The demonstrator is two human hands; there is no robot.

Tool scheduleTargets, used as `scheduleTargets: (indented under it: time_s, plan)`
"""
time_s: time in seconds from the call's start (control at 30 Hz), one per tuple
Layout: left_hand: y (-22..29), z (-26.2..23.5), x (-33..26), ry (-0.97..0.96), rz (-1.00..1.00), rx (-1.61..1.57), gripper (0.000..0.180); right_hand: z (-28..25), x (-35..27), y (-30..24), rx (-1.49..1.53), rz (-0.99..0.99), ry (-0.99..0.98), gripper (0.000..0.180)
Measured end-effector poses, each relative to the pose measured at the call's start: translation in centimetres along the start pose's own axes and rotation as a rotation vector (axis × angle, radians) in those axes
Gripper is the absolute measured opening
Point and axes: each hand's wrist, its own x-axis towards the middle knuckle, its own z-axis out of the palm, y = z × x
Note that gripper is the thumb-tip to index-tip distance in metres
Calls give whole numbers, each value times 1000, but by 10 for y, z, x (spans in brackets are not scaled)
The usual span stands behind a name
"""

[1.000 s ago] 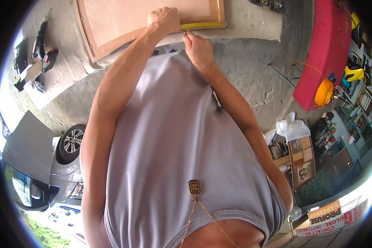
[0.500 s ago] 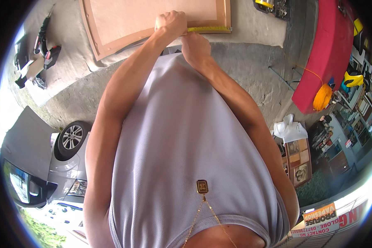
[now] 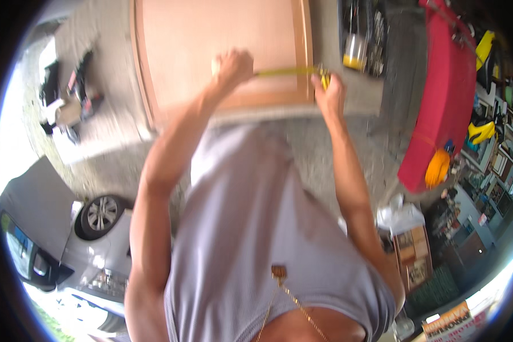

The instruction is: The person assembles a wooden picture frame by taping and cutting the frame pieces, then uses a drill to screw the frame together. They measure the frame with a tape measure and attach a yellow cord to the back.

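Right hand (image 3: 329, 94) shifted rightward, apart from left hand (image 3: 233, 65), clamped on the case of a yellow tape measure (image 3: 285, 72), blade pointing left, long axis crosswise over wooden panel (image 3: 211, 28), left hand curled at blade's left end, its grip too blurred to tell

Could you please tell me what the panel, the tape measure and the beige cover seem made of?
The panel looks like matt wood or plywood, given its light-brown face and darker border. The tape measure probably has a painted metal blade: thin, yellow and straight, though blurred. The cover looks like dull cloth, from its creased edge.
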Motion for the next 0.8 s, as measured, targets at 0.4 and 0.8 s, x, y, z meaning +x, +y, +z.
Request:
scheduleTargets:
  time_s: [0.4, 0.8]
  plan:
    - [-83, -208, 237, 224, 5, 48, 18, 75, 337, -97, 284, -27, 29, 19]
    - [-94, -268, 373, 248, -28, 149, 27, 125, 485, -106, 10, -106, 203, 20]
